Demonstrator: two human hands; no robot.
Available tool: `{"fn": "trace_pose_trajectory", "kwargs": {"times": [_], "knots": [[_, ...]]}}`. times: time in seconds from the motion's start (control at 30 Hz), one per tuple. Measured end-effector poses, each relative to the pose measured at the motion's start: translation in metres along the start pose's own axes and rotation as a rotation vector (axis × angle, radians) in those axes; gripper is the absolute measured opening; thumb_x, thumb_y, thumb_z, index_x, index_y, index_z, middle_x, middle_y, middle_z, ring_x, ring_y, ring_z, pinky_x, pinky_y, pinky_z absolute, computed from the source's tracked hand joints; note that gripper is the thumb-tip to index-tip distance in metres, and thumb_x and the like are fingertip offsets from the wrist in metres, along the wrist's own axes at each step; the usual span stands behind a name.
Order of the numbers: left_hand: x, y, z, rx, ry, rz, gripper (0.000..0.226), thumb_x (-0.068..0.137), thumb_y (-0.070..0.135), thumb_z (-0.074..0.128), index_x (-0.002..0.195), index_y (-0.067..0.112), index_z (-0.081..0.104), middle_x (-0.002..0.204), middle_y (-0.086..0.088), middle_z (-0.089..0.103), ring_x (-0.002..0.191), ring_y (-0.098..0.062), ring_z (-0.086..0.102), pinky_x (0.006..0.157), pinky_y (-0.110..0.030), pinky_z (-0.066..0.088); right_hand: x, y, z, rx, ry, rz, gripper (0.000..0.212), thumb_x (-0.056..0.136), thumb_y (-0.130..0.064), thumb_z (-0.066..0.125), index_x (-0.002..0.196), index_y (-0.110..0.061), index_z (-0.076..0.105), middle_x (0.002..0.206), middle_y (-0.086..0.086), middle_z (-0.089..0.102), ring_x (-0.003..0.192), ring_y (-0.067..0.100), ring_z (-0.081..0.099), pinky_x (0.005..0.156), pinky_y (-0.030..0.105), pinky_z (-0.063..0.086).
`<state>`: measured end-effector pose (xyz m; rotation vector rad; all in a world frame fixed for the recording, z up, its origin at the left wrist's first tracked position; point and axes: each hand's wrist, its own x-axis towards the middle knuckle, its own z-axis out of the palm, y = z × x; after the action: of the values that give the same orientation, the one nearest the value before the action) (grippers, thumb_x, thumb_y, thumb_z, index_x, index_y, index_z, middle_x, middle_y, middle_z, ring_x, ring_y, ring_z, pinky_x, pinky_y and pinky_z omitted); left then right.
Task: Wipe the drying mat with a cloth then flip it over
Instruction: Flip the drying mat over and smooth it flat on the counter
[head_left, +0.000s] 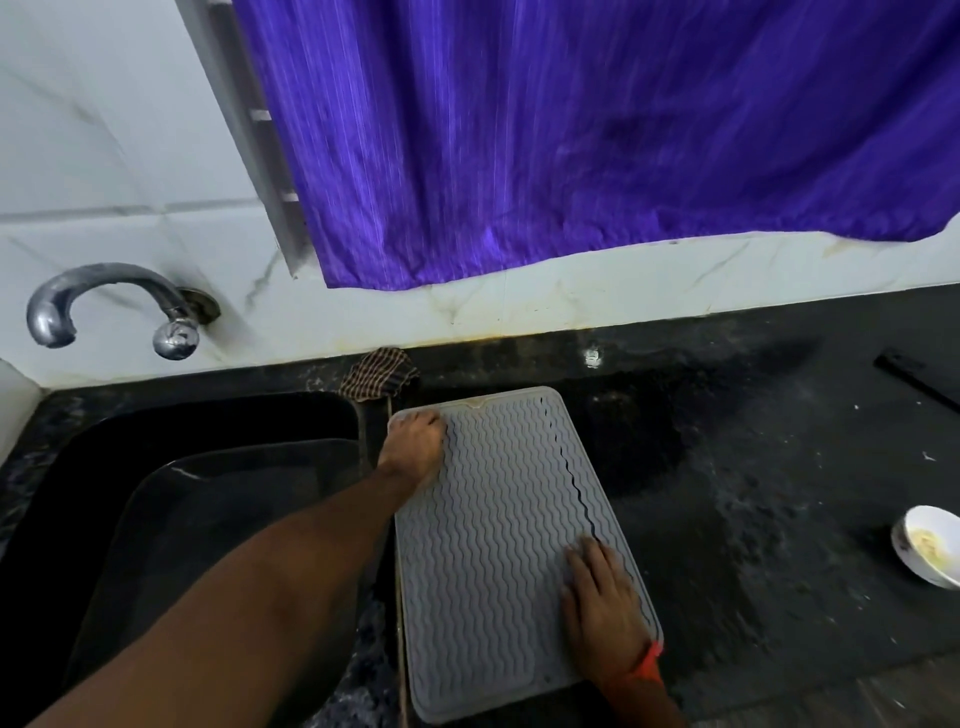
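Both my hands are on the grey silicone drying mat (498, 545), neither one clamped around it. Left hand (415, 444) sits at the mat's far-left corner, fingers curled down over the edge there; can't tell if they pinch it. Right hand (602, 613) lies flat, palm down, fingers spread, on the near-right part of the mat by its right edge; orange band (649, 667) at that wrist. Mat lies flat, wavy ribbed side up, on the dark stone counter (753, 493) just right of the black sink (156, 493). Checked cloth (382, 374) is bunched against the wall just beyond the mat's far-left corner, in neither hand. White bowl (927, 551) well off to the right. Tap (111, 306) on the wall above the sink.
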<state>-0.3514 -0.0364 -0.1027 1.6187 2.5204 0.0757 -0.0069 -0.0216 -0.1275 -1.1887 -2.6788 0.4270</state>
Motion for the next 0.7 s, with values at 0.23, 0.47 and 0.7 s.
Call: {"fn": "trace_pose_trajectory", "kwargs": {"times": [0.23,0.47,0.7], "knots": [[-0.035,0.036,-0.005,-0.030,-0.046,-0.118,0.054,0.102,0.024,0.045,0.152,0.010,0.033,0.161,-0.014,0.024,0.147,-0.034,0.024,0.121,-0.050,0.023,0.010,0.020,-0.020,0.102,0.026,-0.028,0.042,0.092,-0.024,0.034,0.120,-0.008,0.062,0.129,0.015,0.057,0.116,0.034,0.055,0.101,0.040,0.042],[-0.114,0.103,0.032,-0.206,0.077,-0.142,0.047,0.102,0.040,0.036,0.146,0.025,0.043,0.158,-0.008,0.029,0.141,-0.033,0.031,0.116,-0.050,0.030,0.004,0.061,-0.026,0.209,0.044,0.254,0.043,0.077,-0.023,0.037,0.098,-0.004,0.070,0.091,0.022,0.063,0.074,0.042,0.059,0.068,0.045,0.051],[-0.148,0.171,0.034,-0.166,-0.042,-0.149,0.046,0.102,0.051,0.032,0.147,0.042,0.034,0.161,0.001,0.020,0.143,-0.029,0.020,0.117,-0.049,0.021,-0.002,0.058,-0.036,0.272,-0.049,0.232,0.023,0.082,0.003,0.055,0.101,0.002,0.067,0.096,0.023,0.057,0.085,0.038,0.056,0.077,0.036,0.046]]}}
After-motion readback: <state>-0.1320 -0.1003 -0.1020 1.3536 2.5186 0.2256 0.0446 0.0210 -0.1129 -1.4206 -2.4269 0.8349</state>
